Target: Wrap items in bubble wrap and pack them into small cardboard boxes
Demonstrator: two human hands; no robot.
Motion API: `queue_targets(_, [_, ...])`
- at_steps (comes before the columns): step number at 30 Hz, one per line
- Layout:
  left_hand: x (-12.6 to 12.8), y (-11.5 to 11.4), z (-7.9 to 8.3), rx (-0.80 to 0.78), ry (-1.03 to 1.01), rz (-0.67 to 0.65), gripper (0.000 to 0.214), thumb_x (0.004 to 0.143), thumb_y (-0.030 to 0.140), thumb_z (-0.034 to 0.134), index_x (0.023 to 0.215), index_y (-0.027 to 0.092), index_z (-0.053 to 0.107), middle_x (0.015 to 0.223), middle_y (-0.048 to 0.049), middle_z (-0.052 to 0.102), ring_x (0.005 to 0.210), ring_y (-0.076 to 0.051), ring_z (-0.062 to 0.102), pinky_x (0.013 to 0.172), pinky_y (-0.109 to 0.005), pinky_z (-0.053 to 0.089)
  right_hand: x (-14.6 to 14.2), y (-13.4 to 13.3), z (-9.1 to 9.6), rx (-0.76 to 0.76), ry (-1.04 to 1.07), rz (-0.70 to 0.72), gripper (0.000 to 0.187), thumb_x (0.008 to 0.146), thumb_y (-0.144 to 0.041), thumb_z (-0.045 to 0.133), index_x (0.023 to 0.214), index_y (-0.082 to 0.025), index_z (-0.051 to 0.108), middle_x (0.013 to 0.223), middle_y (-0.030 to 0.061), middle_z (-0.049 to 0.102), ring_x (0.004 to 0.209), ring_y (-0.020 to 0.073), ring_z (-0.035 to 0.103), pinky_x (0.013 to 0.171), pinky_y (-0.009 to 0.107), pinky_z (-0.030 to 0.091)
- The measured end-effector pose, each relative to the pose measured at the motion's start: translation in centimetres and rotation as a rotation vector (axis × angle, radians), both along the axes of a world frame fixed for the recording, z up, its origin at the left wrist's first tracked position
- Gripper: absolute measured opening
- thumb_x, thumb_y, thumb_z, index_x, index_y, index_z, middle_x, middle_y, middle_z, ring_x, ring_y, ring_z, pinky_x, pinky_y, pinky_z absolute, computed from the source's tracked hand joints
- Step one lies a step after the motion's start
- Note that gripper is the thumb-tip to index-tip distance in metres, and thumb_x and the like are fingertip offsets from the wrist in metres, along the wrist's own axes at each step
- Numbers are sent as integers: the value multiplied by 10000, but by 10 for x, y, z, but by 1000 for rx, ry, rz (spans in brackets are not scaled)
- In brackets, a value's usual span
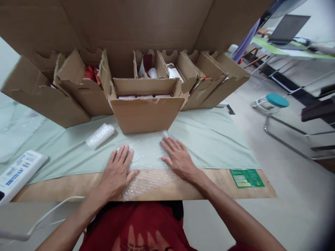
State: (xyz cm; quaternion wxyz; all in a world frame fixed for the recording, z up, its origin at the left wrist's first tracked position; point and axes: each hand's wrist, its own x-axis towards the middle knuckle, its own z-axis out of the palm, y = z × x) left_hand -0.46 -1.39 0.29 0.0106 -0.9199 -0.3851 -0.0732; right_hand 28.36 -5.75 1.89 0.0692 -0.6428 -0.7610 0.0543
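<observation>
A sheet of clear bubble wrap [146, 153] lies flat on the table in front of me, hanging a little over the near edge. My left hand [117, 170] presses flat on its left side, fingers stretched out. On the sheet's right side my right hand [178, 157] lies flat too, fingers spread. Neither hand holds anything. Just beyond the sheet stands an open cardboard box [145, 113] with white items lying inside.
A rolled bubble-wrap bundle [100, 136] lies left of the box. Several open cardboard boxes [75, 87] with red and white goods line the back. A white power strip [18, 172] sits at the left edge, a green card [246, 178] at the right. A teal stool [276, 100] stands beyond.
</observation>
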Motion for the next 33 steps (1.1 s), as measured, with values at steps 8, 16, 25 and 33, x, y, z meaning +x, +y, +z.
queue_targets(8, [-19, -19, 27, -145, -140, -178, 636, 981, 504, 513, 1530, 197, 424, 1636, -160, 409, 1547, -346, 313, 1246, -580, 254, 47, -87, 30, -25, 152, 110, 570, 891, -121, 533, 1448, -235, 577, 1563, 133, 524, 1419, 316, 514, 1078, 527, 474])
queue_targets(16, [-6, -40, 41, -233, -130, -244, 747, 795, 435, 738, 1471, 225, 500, 1570, -171, 499, 1463, -401, 438, 1198, -656, 315, 11, -60, 19, 141, 445, 142, 234, 1009, -180, 488, 1005, -219, 718, 1195, 111, 771, 1178, 276, 690, 974, 490, 509])
queue_targets(25, [-11, -10, 59, -576, -494, 278, 205, 896, 339, 528, 898, 235, 704, 736, 26, 739, 642, -160, 677, 592, -250, 496, 24, -66, 47, -217, 939, -107, 789, 748, -588, 794, 1423, -254, 561, 1408, 127, 640, 1232, 317, 642, 1018, 451, 521])
queue_targets(33, [8, 16, 58, -454, -242, 415, 273, 921, 383, 451, 808, 230, 647, 697, -7, 652, 633, -185, 600, 623, -293, 404, 9, -24, 16, 24, 647, -355, 443, 915, -311, 601, 1351, -231, 594, 844, 14, 723, 786, 205, 675, 854, 387, 523])
